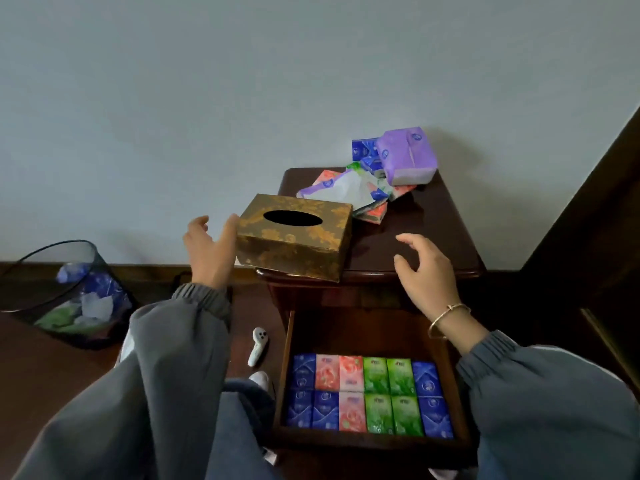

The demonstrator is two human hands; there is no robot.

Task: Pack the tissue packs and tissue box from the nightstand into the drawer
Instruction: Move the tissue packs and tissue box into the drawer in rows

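My left hand (211,249), fingers loose, touches the end of the gold tissue box (294,237) overhanging the front edge of the nightstand (443,216); my right hand (424,268) hovers open nearby. Both ends want a firm squeeze before lowering it level behind the packs (370,396) in the drawer (363,336).

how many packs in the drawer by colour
blue packs: 5
pink packs: 3
green packs: 4
total in the drawer: 12
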